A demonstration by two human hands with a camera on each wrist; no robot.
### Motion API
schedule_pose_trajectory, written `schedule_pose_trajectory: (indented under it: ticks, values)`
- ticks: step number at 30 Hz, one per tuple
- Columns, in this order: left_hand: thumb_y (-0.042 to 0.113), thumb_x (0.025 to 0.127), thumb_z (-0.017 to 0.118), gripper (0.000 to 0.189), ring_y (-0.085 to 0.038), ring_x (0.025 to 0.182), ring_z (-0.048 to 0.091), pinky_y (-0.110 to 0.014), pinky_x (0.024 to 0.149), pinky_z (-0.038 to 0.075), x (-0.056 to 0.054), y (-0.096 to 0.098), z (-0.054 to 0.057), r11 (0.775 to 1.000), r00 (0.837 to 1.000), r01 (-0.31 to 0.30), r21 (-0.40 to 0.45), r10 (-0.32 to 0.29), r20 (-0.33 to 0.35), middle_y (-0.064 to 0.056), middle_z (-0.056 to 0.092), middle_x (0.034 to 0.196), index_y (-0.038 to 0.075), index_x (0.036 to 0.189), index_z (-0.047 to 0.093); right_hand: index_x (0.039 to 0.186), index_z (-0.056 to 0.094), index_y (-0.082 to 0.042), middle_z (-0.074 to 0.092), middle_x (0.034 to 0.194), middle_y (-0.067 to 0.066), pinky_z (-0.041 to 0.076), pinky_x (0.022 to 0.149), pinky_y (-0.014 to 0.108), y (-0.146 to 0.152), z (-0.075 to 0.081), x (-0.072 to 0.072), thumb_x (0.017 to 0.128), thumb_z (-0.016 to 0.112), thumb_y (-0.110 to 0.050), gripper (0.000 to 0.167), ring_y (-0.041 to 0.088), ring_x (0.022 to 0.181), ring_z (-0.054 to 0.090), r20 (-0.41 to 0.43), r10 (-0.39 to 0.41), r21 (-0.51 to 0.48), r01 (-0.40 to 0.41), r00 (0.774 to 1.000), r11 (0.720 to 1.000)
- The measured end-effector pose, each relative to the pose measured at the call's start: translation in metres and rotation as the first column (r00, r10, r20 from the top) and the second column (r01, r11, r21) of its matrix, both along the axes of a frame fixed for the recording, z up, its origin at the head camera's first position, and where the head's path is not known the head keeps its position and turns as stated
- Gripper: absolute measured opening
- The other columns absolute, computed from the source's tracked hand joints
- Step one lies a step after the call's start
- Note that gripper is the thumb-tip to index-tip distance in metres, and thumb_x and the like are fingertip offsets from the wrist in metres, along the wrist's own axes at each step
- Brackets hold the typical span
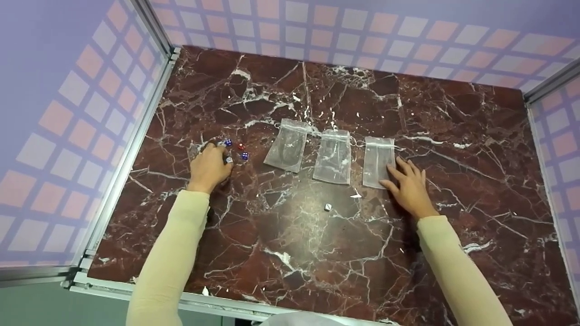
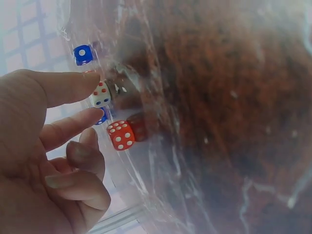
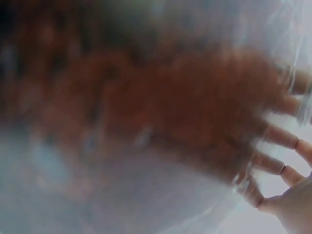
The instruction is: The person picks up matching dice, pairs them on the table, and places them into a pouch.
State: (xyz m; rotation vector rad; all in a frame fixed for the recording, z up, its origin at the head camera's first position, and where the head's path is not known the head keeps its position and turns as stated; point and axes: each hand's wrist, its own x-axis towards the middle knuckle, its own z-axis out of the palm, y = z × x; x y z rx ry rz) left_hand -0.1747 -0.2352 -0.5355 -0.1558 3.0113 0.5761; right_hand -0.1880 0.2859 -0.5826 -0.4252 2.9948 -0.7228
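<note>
My left hand (image 1: 210, 167) is at the left of the table, its thumb and index finger pinching a white die (image 2: 101, 95) with red and blue pips. Close by lie a blue die (image 1: 228, 142), a red die (image 1: 241, 146) and another blue die (image 1: 245, 155). In the left wrist view, a larger-looking red die (image 2: 121, 135) sits beside the fingers, and a sliver of red shows behind the thumb. My right hand (image 1: 410, 188) rests with spread fingers at the right edge of a sheer drawstring pouch (image 1: 377, 163), thumb and index finger touching it.
Two more sheer pouches, a middle one (image 1: 333, 158) and a left one (image 1: 287, 147), lie flat in the same row. A lone white die (image 1: 327, 207) rests nearer the front. Metal rails (image 1: 122, 158) and tiled-pattern panels (image 1: 317, 31) border the marbled table (image 1: 317, 271).
</note>
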Motion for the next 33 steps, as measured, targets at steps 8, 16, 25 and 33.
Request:
schedule_pose_trajectory:
  ticks: [8, 16, 25, 33]
  values:
    - [0.031, 0.085, 0.079, 0.039, -0.040, 0.098, 0.060, -0.059, 0.082, 0.047, 0.000, -0.006, -0.008, 0.993, 0.999, -0.045, 0.105, 0.045, 0.006, -0.016, 0.057, 0.108, 0.008, 0.115, 0.071, 0.139, 0.055, 0.000, 0.034, 0.153, 0.023, 0.003, 0.107, 0.073, 0.002, 0.001, 0.003, 0.094, 0.066, -0.037, 0.059, 0.051, 0.141, 0.021, -0.005, -0.009, -0.003, 0.009, 1.000, 1.000]
    - [0.027, 0.088, 0.077, 0.029, -0.034, 0.096, 0.055, -0.055, 0.083, 0.046, 0.002, -0.010, -0.013, 0.985, 0.999, -0.044, 0.170, 0.046, -0.013, -0.014, 0.054, 0.105, 0.009, 0.110, 0.074, 0.138, 0.056, -0.001, 0.035, 0.153, 0.022, 0.004, 0.107, 0.073, 0.002, 0.000, 0.002, 0.093, 0.068, -0.037, 0.059, 0.049, 0.141, 0.021, -0.007, -0.010, -0.007, 0.010, 1.000, 1.000]
    - [0.026, 0.088, 0.076, 0.026, -0.036, 0.098, 0.057, -0.057, 0.082, 0.046, 0.002, -0.010, -0.012, 0.981, 0.999, -0.043, 0.189, 0.048, -0.023, -0.016, 0.057, 0.107, 0.008, 0.108, 0.075, 0.138, 0.056, -0.002, 0.036, 0.152, 0.022, 0.005, 0.108, 0.072, 0.001, 0.000, 0.002, 0.092, 0.069, -0.037, 0.059, 0.048, 0.141, 0.022, -0.012, -0.010, -0.006, 0.010, 1.000, 1.000]
    - [0.028, 0.089, 0.074, 0.026, -0.035, 0.098, 0.056, -0.058, 0.080, 0.046, 0.003, -0.003, -0.007, 0.982, 0.998, -0.041, 0.184, 0.049, -0.035, -0.014, 0.056, 0.108, 0.009, 0.108, 0.075, 0.139, 0.056, -0.003, 0.036, 0.153, 0.021, 0.005, 0.108, 0.072, 0.002, -0.001, 0.000, 0.093, 0.068, -0.038, 0.059, 0.048, 0.142, 0.022, -0.006, -0.010, 0.005, 0.010, 1.000, 1.000]
